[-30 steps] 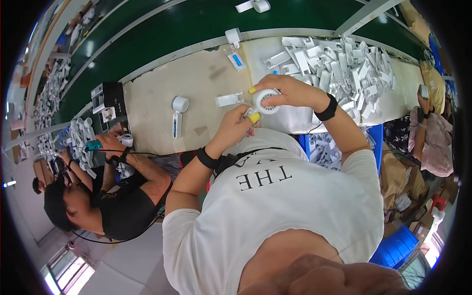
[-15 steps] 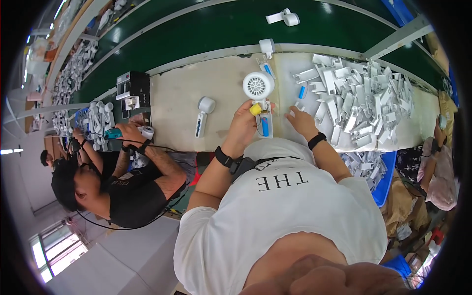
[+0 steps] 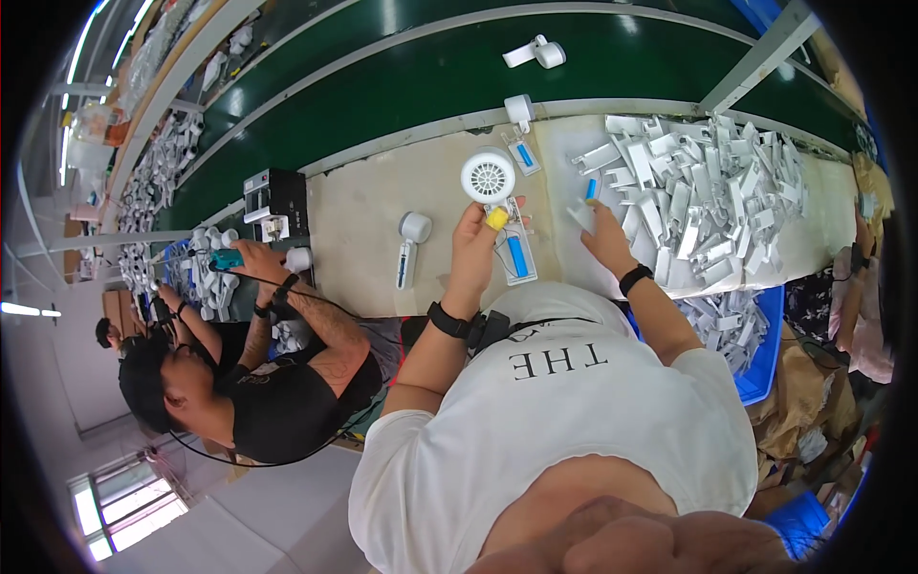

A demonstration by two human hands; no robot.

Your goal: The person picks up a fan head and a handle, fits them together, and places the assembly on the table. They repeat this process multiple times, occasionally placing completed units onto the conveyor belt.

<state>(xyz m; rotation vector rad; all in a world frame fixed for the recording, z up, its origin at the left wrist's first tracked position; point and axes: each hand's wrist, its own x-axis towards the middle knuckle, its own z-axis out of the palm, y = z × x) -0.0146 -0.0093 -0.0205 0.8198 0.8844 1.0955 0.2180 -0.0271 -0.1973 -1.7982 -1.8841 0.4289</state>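
Observation:
My left hand (image 3: 469,247) is closed around a white handheld fan (image 3: 488,175) with a round grille, lying grille up on the table. The fan's handle is open and shows a blue cylindrical battery (image 3: 517,256) and thin wires. A small yellow piece (image 3: 496,218) sits just below the fan head, by my left fingertips. To the right, my right hand (image 3: 608,241) has thumb and fingers closed on a small white plastic cover (image 3: 579,216). Just beyond those fingertips lies a loose blue battery (image 3: 591,188).
A large pile of white plastic covers (image 3: 693,206) spreads to the right, above a blue bin (image 3: 760,368). Other fans lie on the table (image 3: 359,210) and the green conveyor (image 3: 421,77). At left, a co-worker (image 3: 258,402) holds a teal tool beside a black device (image 3: 277,201).
My right hand has closed on the white cover and drawn slightly right. My left hand still holds the fan. The whole view has shifted a little.

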